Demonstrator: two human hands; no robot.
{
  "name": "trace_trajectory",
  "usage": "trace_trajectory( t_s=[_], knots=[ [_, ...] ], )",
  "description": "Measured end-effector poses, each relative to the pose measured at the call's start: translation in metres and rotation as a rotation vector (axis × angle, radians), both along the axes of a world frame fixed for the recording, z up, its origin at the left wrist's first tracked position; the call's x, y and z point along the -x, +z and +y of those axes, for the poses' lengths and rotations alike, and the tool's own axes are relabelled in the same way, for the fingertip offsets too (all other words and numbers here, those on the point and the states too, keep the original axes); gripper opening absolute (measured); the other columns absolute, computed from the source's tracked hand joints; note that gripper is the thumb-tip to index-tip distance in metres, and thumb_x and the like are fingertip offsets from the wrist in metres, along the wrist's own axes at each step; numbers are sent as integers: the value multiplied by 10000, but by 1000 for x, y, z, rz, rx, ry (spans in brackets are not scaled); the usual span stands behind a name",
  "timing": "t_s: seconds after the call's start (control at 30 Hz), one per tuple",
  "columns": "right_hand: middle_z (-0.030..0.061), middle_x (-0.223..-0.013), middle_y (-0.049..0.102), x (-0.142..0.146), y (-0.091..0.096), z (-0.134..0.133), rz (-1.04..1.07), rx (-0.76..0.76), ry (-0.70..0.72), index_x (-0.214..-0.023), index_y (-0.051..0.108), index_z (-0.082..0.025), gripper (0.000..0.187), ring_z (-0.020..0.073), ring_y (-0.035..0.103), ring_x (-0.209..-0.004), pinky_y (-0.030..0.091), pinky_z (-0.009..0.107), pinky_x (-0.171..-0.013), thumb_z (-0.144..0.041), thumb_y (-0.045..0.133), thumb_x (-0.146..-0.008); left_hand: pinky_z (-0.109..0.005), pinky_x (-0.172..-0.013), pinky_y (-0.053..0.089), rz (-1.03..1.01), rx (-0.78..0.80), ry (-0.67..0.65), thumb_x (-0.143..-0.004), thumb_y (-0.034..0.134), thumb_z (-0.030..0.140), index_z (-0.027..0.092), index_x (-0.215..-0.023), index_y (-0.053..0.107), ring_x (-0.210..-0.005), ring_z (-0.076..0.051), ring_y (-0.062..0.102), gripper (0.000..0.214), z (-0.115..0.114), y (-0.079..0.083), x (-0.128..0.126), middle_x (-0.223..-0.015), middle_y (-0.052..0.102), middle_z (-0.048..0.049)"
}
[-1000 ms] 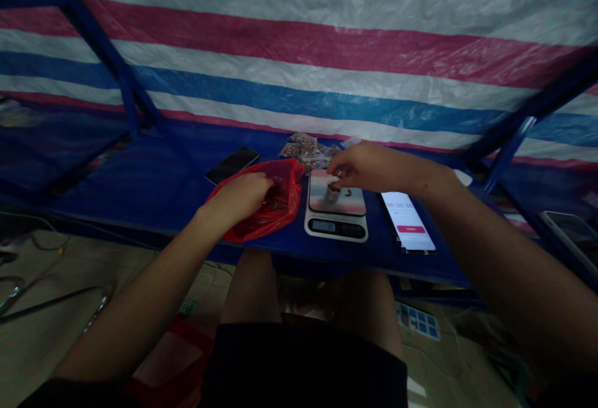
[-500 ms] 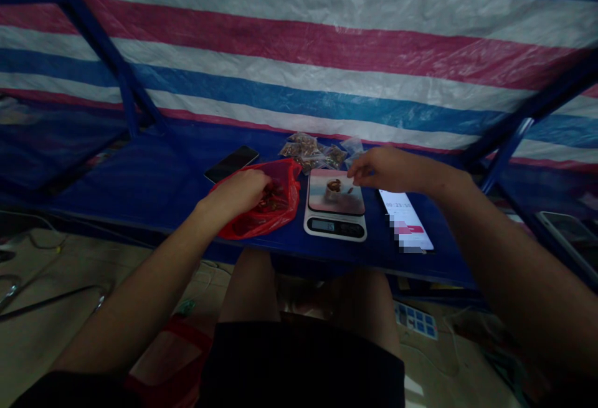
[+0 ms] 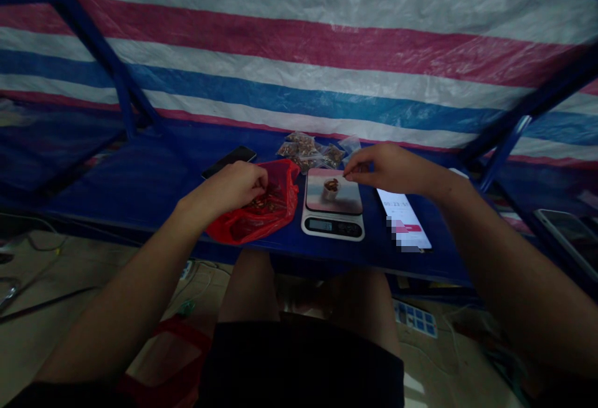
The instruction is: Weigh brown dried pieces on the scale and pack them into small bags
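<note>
A red plastic bag (image 3: 261, 215) of small brown pieces lies open on the blue bench (image 3: 140, 184). My left hand (image 3: 233, 185) rests at the bag's mouth, fingers curled over the pieces. Right of the bag stands a small kitchen scale (image 3: 332, 212) with a little cup (image 3: 331, 187) of brown pieces on its platform. My right hand (image 3: 385, 168) hovers beside the scale's far right corner, thumb and forefinger pinched together; what they hold is too small to make out.
Several small clear packets (image 3: 308, 148) of brown pieces lie behind the scale. A dark phone (image 3: 228, 161) lies left of the bag, a lit phone (image 3: 405, 219) right of the scale. A striped tarp hangs behind; blue frame bars cross at both sides. Cables lie on the floor.
My right hand lifted off the cup on the scale and drew back to the right, then edged toward the scale again. My left hand stayed in the red bag.
</note>
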State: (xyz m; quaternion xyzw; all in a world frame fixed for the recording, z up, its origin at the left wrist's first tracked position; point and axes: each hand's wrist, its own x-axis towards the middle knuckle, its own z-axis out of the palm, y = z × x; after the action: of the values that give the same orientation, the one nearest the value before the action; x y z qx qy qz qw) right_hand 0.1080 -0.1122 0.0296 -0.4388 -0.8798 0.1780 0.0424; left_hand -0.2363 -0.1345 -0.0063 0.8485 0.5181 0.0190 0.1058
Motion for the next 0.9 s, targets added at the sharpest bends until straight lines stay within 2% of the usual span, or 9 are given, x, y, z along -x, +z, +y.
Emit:
trace_trajectory(
  t_s=[0.2, 0.37, 0.47, 0.57, 0.73, 0.9],
  knots=[
    [84, -1049, 849, 19, 3, -11, 12, -7, 51, -1046, 862, -228, 287, 241, 759, -898, 562, 385, -834, -294, 593, -971, -319, -736, 510, -58, 1, 20, -894, 631, 227, 223, -967, 819, -814, -211, 736, 202, -5, 10, -2, -934, 823, -50],
    [74, -1010, 840, 15, 3, -13, 66, -78, -26, -1041, 859, -214, 337, 220, 734, -844, 526, 352, -762, -346, 550, -1009, -318, -772, 537, -152, -24, 37, -909, 646, 247, 213, -975, 815, -819, -207, 749, 185, -13, 28, -5, -933, 824, -43],
    [62, -1026, 839, 13, 1, -14, 82, -76, -39, -1049, 850, -214, 331, 209, 730, -848, 513, 339, -758, -347, 551, -1005, -324, -796, 551, -240, -51, 9, -922, 671, 238, 204, -987, 819, -819, -209, 752, 165, -18, 43, -22, -936, 828, -47],
    [56, -1016, 836, 12, -3, -14, 103, -69, -43, -1060, 845, -211, 330, 202, 723, -839, 507, 333, -759, -351, 552, -1002, -324, -822, 552, -308, -66, -119, -923, 702, 207, 198, -1004, 827, -840, -204, 751, 149, -17, 52, -50, -963, 833, -50],
    [71, -1022, 828, 9, -13, -12, 156, -106, -5, -1055, 844, -193, 323, 198, 710, -833, 496, 331, -771, -360, 572, -1005, -319, -823, 531, -299, -39, -292, -916, 689, 105, 177, -992, 841, -840, -199, 753, 184, 4, 42, -97, -926, 833, -60],
    [52, -944, 820, 2, -21, -7, 206, -147, 21, -983, 854, -218, 236, 197, 694, -771, 475, 330, -728, -309, 637, -968, -312, -810, 522, -296, -68, -357, -888, 720, 88, 168, -959, 849, -789, -190, 755, 168, 19, 28, -115, -888, 833, -66]
  ],
)
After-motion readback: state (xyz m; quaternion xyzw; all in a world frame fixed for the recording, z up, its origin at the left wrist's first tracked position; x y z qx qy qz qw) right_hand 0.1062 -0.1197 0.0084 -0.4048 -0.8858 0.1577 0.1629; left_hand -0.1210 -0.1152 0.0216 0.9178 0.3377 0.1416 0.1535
